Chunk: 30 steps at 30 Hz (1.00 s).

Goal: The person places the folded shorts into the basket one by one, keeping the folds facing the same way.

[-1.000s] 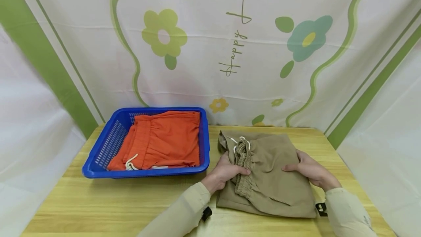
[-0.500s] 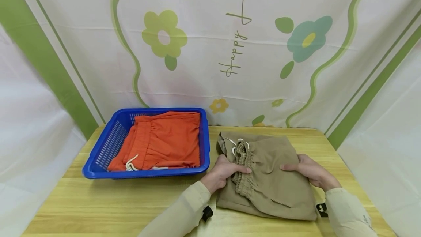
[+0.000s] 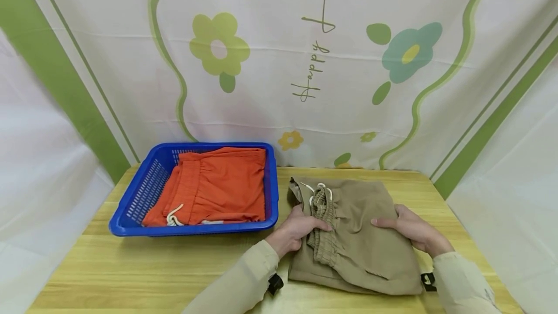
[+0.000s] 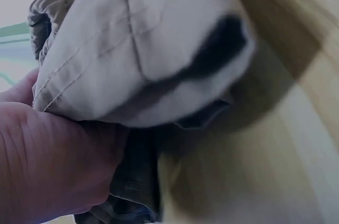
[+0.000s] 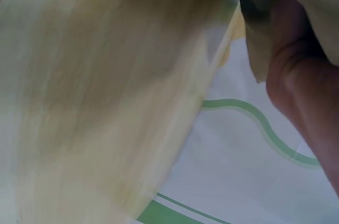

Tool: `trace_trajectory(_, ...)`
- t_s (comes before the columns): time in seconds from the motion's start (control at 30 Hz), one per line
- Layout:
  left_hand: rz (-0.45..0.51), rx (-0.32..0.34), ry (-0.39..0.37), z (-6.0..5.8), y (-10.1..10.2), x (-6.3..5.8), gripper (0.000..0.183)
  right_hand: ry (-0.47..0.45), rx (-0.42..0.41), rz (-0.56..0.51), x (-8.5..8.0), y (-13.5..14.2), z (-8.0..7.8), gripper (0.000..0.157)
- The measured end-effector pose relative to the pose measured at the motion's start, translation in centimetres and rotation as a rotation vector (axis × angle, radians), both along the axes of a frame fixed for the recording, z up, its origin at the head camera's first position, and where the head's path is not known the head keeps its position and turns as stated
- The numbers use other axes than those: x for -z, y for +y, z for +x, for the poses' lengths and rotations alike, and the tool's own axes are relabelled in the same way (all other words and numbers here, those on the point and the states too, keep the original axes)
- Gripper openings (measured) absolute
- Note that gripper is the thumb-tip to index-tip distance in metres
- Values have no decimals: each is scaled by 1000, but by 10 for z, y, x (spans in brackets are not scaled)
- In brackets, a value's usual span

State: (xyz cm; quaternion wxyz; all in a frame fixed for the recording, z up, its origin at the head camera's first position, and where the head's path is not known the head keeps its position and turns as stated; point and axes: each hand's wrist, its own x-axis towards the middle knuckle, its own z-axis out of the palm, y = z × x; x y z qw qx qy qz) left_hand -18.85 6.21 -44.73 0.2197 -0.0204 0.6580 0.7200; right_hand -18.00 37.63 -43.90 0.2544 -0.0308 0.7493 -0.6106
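A folded pair of khaki drawstring shorts (image 3: 366, 236) is at the right of the table, its gathered waistband and white cord toward the left. My left hand (image 3: 301, 229) grips the waistband side, thumb on top and fingers hidden beneath the cloth. On the opposite side, my right hand (image 3: 411, 227) grips the folded edge, its thumb lying on the upper layer. In the left wrist view the folded khaki layers (image 4: 143, 49) rise above the wood. The right wrist view catches my right hand (image 5: 302, 70) with its fingers tucked under the cloth.
To the left stands a blue plastic basket (image 3: 192, 230) holding folded orange shorts (image 3: 222, 183) with a white cord. Both are on a wooden table (image 3: 144, 275). Behind it hangs a white curtain (image 3: 270, 71) printed with flowers.
The front edge of the khaki shorts has shifted slightly toward me. Both hands keep their hold in nearly the same place, and the basket stays put.
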Motion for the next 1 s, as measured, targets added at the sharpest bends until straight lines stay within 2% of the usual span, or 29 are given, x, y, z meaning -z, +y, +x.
trace_trajectory(0.1, 1, -12, 2, 2, -2, -12, 106, 64, -13, -4, -4, -1, 2, 48)
trace_trajectory(0.2, 34, -7, 8, 4, -5, -22, 112, 120, 17, 15, -9, -4, 4, 49)
trace_trajectory(0.33, 172, 20, 34, 3, -11, -31, 83, 144, 82, 7, -14, -6, 9, 58)
trace_trajectory(0.43, 271, 42, 43, 1, -18, -36, 62, 154, 98, -48, -16, -4, 13, 60)
trace_trajectory(0.67, 338, 34, 62, -1, -33, -49, 53, 181, 25, -251, -14, -3, 20, 35)
trace_trajectory(0.8, 363, 26, 86, -1, -39, -57, 47, 247, 15, -299, -17, -11, 25, 42)
trace_trajectory(0.93, 375, 32, 107, 0, -46, -66, 48, 329, 22, -272, -23, -21, 30, 51)
trace_trajectory(1.0, 366, 43, 114, 0, -49, -70, 51, 357, 63, -237, -27, -27, 33, 51)
